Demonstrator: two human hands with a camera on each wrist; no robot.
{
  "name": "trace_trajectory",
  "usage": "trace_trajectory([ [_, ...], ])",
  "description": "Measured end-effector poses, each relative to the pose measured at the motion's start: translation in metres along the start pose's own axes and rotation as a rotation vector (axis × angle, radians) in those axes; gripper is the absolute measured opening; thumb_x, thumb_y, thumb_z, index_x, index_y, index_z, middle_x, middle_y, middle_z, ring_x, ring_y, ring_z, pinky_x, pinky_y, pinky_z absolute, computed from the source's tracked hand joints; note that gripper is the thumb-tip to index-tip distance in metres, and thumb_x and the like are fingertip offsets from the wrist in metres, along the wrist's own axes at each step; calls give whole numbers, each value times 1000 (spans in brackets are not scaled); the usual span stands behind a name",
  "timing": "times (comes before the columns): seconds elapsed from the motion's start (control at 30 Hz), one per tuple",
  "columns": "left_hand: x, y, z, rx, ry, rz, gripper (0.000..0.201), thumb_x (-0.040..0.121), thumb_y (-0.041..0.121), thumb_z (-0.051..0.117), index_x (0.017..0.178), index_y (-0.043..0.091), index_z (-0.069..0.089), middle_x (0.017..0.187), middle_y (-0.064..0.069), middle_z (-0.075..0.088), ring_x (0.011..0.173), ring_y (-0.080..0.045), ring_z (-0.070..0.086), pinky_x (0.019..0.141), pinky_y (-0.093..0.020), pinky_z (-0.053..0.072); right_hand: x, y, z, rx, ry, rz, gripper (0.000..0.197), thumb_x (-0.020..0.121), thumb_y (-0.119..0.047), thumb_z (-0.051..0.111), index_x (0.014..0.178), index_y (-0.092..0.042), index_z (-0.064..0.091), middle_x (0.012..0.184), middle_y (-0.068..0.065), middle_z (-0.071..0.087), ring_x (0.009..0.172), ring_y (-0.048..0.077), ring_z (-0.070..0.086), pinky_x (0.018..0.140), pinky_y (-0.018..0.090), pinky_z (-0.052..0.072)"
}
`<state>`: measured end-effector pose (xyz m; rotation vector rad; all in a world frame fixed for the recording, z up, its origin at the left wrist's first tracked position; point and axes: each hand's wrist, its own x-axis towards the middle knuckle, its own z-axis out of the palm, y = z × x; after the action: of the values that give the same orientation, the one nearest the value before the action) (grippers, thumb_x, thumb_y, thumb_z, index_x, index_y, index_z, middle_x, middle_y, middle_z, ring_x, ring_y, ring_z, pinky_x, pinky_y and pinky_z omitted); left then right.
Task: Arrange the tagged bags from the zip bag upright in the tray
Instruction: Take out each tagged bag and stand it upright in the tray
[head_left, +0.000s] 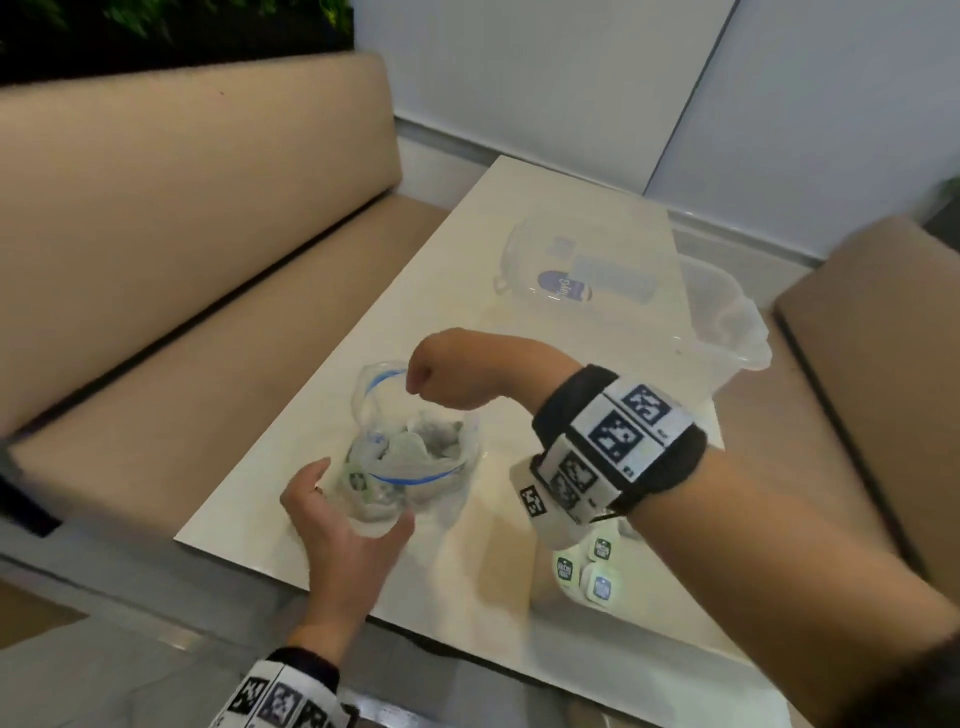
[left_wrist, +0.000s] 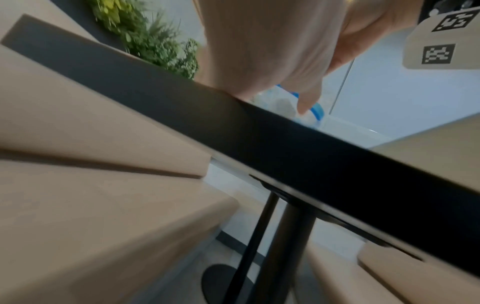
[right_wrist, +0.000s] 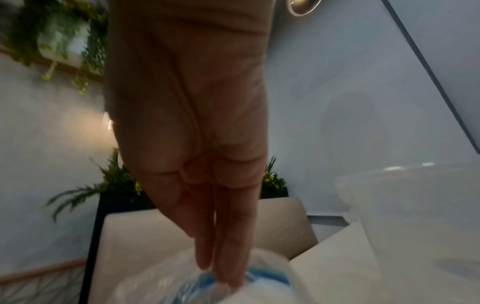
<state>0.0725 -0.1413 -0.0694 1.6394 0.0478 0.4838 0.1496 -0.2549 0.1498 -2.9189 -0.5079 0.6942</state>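
A clear zip bag (head_left: 415, 480) with a blue zip strip stands open on the white table, holding several pale tagged bags (head_left: 421, 441). My right hand (head_left: 415, 382) hangs over its mouth and pinches the raised far rim; in the right wrist view its fingers (right_wrist: 228, 257) point straight down onto the blue strip of the zip bag (right_wrist: 267, 275). My left hand (head_left: 358, 499) is open, fingers spread around the bag's near base and touching it. The clear tray (head_left: 737, 332) stands at the back right. Three green-tagged bags (head_left: 597, 571) lie on the table under my right wrist.
A clear lid (head_left: 582, 270) with a blue label lies beyond the zip bag, left of the tray. Beige benches flank the table on the left and right. The table's near edge (head_left: 467, 639) is close to my left wrist.
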Motion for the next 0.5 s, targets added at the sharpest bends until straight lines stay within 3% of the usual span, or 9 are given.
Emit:
trace_trajectory([
  [0.07,16,-6,2,-51,-103,-121,101,46,29,86,126,49,27,132,15,26,129,-20,38,100,-42,46,17,-10,16,-131,-43,43,25,95,-7,38,77,-4,56,81,8,57,75,23,55,60,24,43],
  [0.1,22,-7,2,-48,-155,-145,108,47,25,90,128,55,24,134,18,26,131,-22,39,99,-46,47,23,-13,23,-171,-71,52,26,96,-8,39,72,-6,51,77,5,52,70,20,51,57,22,39],
  [0.17,29,-12,1,-31,-222,-136,109,52,21,91,128,59,23,137,16,29,129,-21,42,98,-47,48,28,-16,37,-175,-129,60,20,95,-14,44,96,-3,61,99,10,61,91,26,58,78,28,48],
  [0.23,30,-14,0,-103,-257,-137,104,54,28,91,132,56,28,140,6,36,126,-22,48,95,-49,50,34,-15,53,-125,-112,86,32,94,-24,47,116,-4,60,116,12,61,112,32,55,92,36,42],
  [0.37,28,-8,-2,-86,-264,-123,95,53,43,85,132,54,34,131,14,47,116,-12,57,90,-41,53,53,-12,77,-60,-142,136,37,93,-26,47,122,-6,58,119,13,60,112,32,52,99,38,37],
  [0.43,28,-5,-1,-81,-254,-109,90,55,37,84,127,59,35,126,17,51,113,-6,58,90,-37,53,55,-12,80,-7,-143,141,33,93,-21,47,118,-3,59,118,16,60,111,33,53,98,39,39],
  [0.5,28,-7,-1,-79,-238,-99,92,59,20,87,125,61,36,125,19,52,113,-3,56,92,-34,52,55,-12,82,75,-98,140,30,92,-20,48,114,-3,60,115,17,61,108,33,55,95,39,41],
])
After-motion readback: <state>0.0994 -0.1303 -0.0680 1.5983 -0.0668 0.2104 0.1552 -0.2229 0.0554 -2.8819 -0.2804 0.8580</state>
